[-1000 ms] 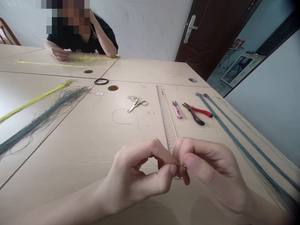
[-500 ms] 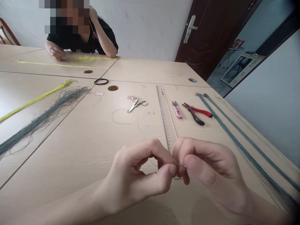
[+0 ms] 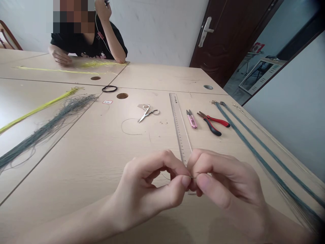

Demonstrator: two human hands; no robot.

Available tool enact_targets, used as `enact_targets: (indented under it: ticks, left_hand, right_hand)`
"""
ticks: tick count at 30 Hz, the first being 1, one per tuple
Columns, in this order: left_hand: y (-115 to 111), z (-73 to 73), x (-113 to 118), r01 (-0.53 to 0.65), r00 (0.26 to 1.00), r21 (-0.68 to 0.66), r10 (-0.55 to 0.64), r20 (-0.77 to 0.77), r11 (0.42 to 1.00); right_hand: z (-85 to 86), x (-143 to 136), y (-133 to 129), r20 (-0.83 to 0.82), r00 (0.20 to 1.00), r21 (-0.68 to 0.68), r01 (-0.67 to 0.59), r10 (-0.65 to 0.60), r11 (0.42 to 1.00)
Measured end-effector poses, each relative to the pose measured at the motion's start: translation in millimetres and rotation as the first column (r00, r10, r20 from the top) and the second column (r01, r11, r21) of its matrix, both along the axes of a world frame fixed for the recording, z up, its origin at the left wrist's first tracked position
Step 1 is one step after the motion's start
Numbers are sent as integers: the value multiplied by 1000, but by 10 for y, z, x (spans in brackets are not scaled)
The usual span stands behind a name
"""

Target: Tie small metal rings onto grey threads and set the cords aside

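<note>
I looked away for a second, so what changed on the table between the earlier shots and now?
Little. The right hand curled its thumb over the small piece pinched against the left hand, hiding it. The person opposite raised a hand. Scissors, ruler and pliers stayed put.

Two bare hands, left [image 3: 149,189] and right [image 3: 225,189], entering from six o'clock. Forearms bare too, no sleeves in view. No rings, watch or gloves. Nails short, unpainted.

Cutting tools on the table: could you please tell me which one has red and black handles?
The pliers, rightmost of the three; the thread snips are pink and the small scissors are bare metal.
</note>
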State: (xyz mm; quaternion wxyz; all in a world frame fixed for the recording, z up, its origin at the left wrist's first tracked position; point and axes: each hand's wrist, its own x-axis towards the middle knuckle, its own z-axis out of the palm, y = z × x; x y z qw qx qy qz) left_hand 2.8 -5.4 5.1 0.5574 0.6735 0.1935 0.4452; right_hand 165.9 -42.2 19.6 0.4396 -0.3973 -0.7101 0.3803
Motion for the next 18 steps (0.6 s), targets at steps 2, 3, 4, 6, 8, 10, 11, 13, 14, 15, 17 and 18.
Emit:
enact_targets:
  ticks: [2,3,4,6,8,10,11,13,14,15,17,18]
  left_hand:
    - [2,-1,4,-2,1000,10,2,-3,1000]
    - [5,-3,5,-1,1000,15,1,-8,1000]
    - [8,-5,6,-1,1000,19,1,-11,1000]
    - [13,-12,4,6,1000,21,-6,-14,1000]
    - [14,-16,1,8,1000,19,-8,-14,1000]
    - [11,-16,-2,2,1000,20,-2,-16,1000]
    - [9,-14,-2,0,1000,22,1,-18,1000]
    - [4,-7,-1,-5,1000,27,5,-20,1000]
    - [1,-2,0,-7,1000,30,8,-20,1000]
    - [0,2,2,-10,1000,32,10,-17,999]
    - [2,8,6,-15,1000,33,16,-17,999]
    - [5,10,8,-16,1000,33,16,-16,999]
  right_hand:
    - [2,7,8,2,1000,-7,-9,9,1000]
    - [2,10,8,3,1000,-14,-12,12,1000]
    - [1,13,7,4,1000,-18,-13,13,1000]
    - [-1,13,2,7,1000,-23,-13,13,1000]
    - [-4,9,-1,6,1000,-23,-11,11,1000]
    - [-3,4,3,0,1000,-25,-12,12,1000]
    - [-1,1,7,-2,1000,-27,-14,14,1000]
    - [6,0,14,-3,1000,-30,-18,18,999]
    - [10,0,16,-2,1000,-31,-17,17,999]
    - [13,2,15,-1,1000,-29,-16,15,999]
    - [17,7,9,2,1000,-23,-15,15,1000]
    - [18,9,5,3,1000,-19,-16,16,1000]
